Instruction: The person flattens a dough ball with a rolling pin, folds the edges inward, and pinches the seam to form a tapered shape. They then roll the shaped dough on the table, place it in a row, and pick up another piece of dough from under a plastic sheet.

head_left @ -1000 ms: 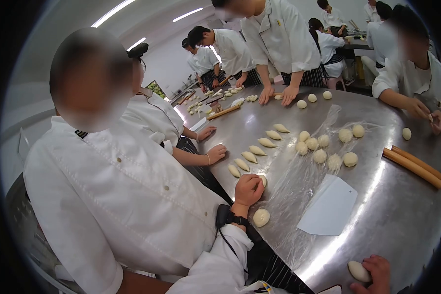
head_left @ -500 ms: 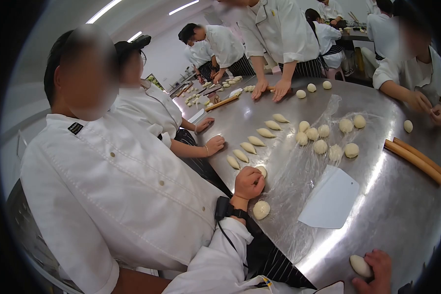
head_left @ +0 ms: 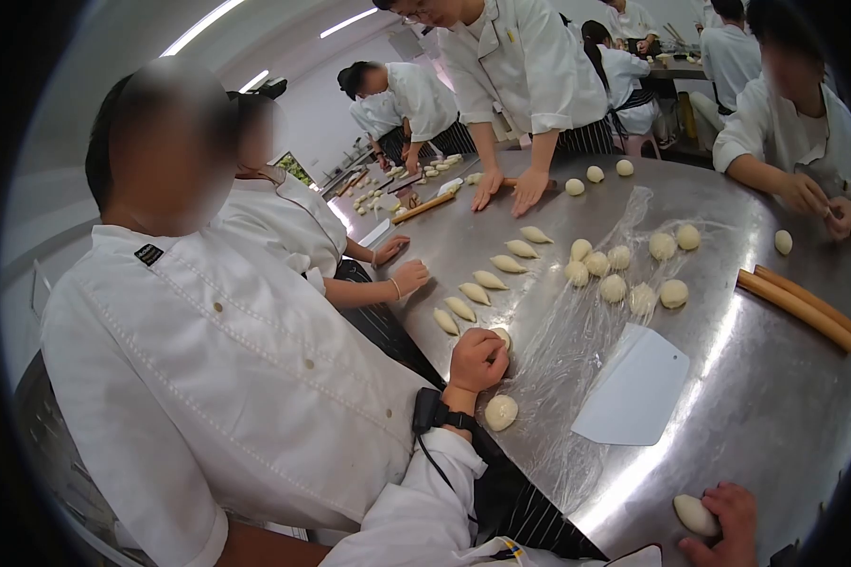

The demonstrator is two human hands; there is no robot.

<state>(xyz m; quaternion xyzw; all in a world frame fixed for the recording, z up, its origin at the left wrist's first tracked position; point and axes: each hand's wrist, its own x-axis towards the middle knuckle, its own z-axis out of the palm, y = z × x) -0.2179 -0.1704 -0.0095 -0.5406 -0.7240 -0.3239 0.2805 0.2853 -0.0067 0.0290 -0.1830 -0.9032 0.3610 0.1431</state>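
My left hand (head_left: 478, 359), with a black device strapped at the wrist, is closed with curled fingers over a pale dough piece (head_left: 505, 337) on the metal table. The fingers partly hide that piece. A round dough ball (head_left: 502, 412) lies just below this hand, and a row of pointed dough pieces (head_left: 475, 294) runs away from it. At the bottom right, my right hand (head_left: 725, 525) cups the end of an oval dough piece (head_left: 696, 516), thumb and fingers on either side of it.
A white dough scraper (head_left: 632, 387) lies by crumpled plastic film (head_left: 548, 378), with several dough balls (head_left: 614, 287) on and near the film. Two wooden rolling pins (head_left: 796, 309) rest at the right. A person in white (head_left: 227, 350) stands close on the left; other people work around the table (head_left: 728, 416).
The view has shifted slightly. My hands keep nearly the same pose on their dough pieces. Across the table, a person leans lower over their rolling pin.
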